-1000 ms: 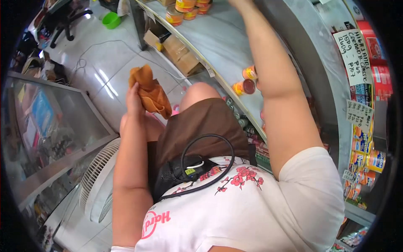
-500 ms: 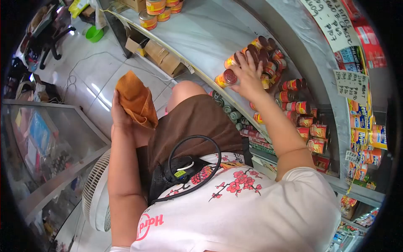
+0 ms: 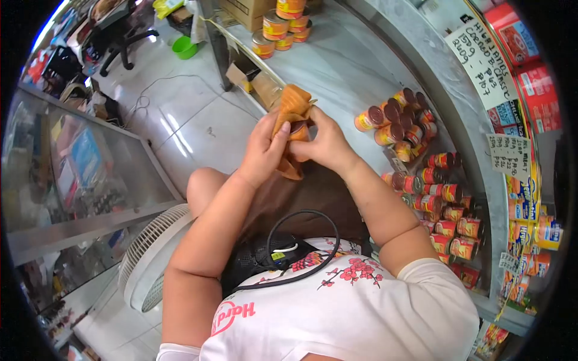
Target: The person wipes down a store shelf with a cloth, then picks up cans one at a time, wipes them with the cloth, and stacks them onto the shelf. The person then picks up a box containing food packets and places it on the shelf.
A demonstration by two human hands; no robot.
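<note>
At 9 o'clock stands a glass case [image 3: 96, 226], with a white fan [image 3: 153, 259] at 8 and a green basin [image 3: 186, 52] at 11. Just above centre, the left hand [image 3: 265, 150] has its fingers curled on an orange-brown cloth [image 3: 294, 97]; beyond it, toward 12, stacked cans [image 3: 280, 31] stand by a cardboard box [image 3: 247, 11]. The cloth wraps partly around a can [image 3: 299, 133], mostly hidden between both hands. The right hand [image 3: 328, 144] grips that can, fingers narrowed about it. On the grey shelf [image 3: 346, 69], a cluster of dark-lidded cans [image 3: 391, 111] sits at 2 o'clock; more cans [image 3: 448, 192] fill 3.
</note>
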